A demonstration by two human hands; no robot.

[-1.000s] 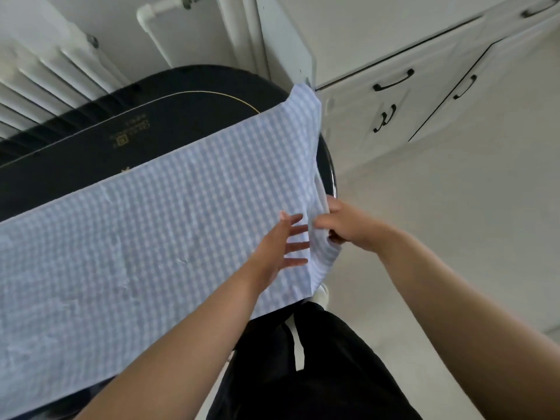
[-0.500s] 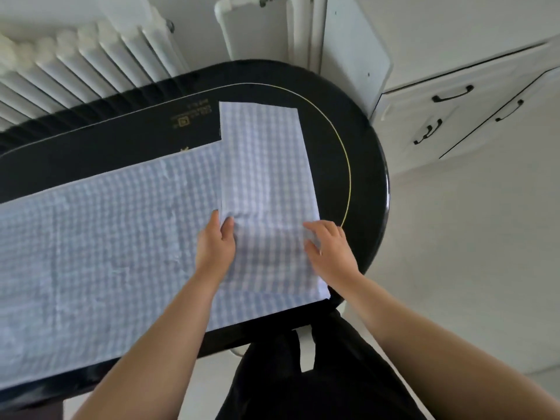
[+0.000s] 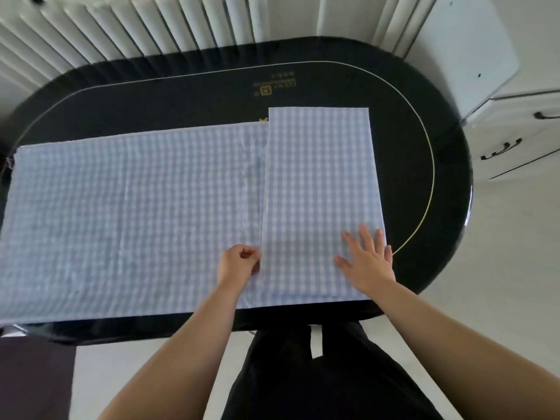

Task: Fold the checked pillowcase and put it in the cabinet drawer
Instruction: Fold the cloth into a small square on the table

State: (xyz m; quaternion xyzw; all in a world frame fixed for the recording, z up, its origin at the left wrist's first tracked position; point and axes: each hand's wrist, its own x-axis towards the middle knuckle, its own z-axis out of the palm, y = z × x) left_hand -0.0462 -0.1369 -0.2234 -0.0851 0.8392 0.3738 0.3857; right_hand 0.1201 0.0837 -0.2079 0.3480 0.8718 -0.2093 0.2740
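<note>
Mid-fold: pillowcase (image 3: 136, 219) flat on the tabletop (image 3: 424, 140), right end flap turned over, right hand (image 3: 366, 262) pressing it open-palmed, left hand (image 3: 239, 263) grip curled at the flap edge, pinch unclear; next probably fold the long left side over.

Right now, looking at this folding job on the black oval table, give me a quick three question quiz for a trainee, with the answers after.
1. True or false: the right hand lies flat with spread fingers on the folded flap of the blue and white checked pillowcase.
2. Which hand has curled fingers at the flap's edge: A left hand, B right hand?
3. Fill in: the white cabinet with dark drawer handles stands to the ___ of the black oval table.

Key: 1 true; 2 A; 3 right.
</note>
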